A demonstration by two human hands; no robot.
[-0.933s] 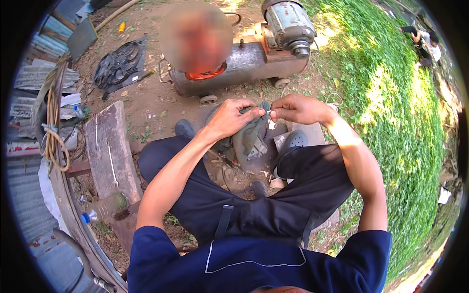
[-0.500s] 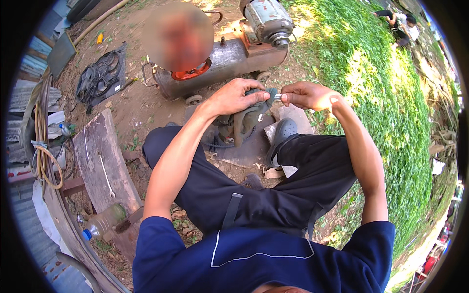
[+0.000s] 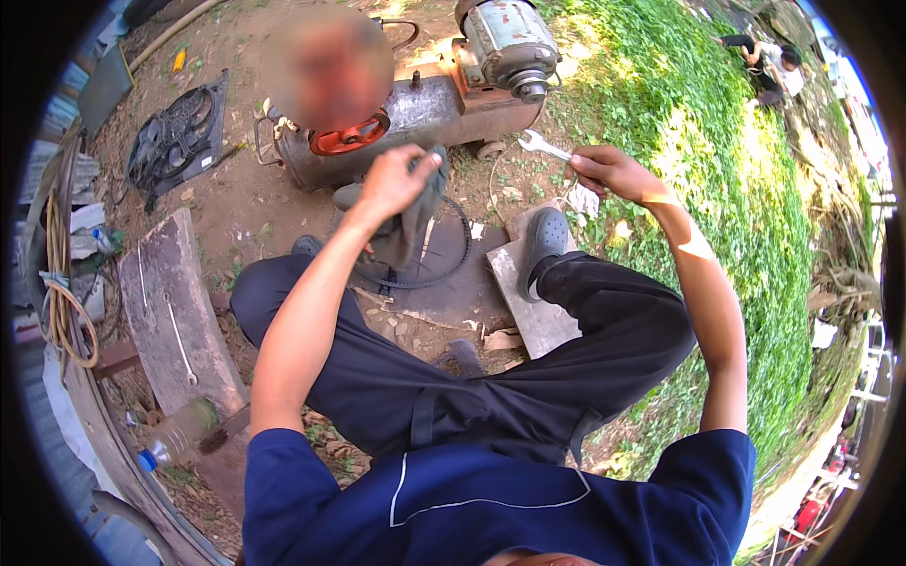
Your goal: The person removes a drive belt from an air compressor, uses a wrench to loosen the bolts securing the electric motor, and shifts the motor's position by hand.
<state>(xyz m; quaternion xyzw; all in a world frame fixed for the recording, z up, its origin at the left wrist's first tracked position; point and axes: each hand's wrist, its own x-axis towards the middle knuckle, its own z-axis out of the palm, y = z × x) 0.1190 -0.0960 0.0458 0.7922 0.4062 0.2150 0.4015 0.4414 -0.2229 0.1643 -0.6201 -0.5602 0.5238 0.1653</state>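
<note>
My left hand [image 3: 398,184] grips a dark grey-green rag [image 3: 413,226], which hangs down between my knees. Out to the right, my right hand [image 3: 612,174] is closed on a silver wrench [image 3: 544,146]; its open jaw points left, away from my fingers. The two hands are well apart. Beneath the rag, a black ribbed belt [image 3: 466,247] lies in a loop on a flat dark board on the ground. Just beyond my left hand is the red pulley wheel [image 3: 349,135] of an air compressor, whose upper part is blurred out.
The compressor's tank [image 3: 425,123] carries a grey motor [image 3: 510,47]. On my left, another wrench [image 3: 179,340] lies on a wooden plank [image 3: 203,311] beside a plastic bottle [image 3: 179,434]. A black fan shroud [image 3: 179,132] rests farther off. Another person [image 3: 769,71] sits at the far right.
My hands have separated: the left moved left with the rag, the right moved right with the wrench, which has come out of the rag and shows its jaw.
</note>
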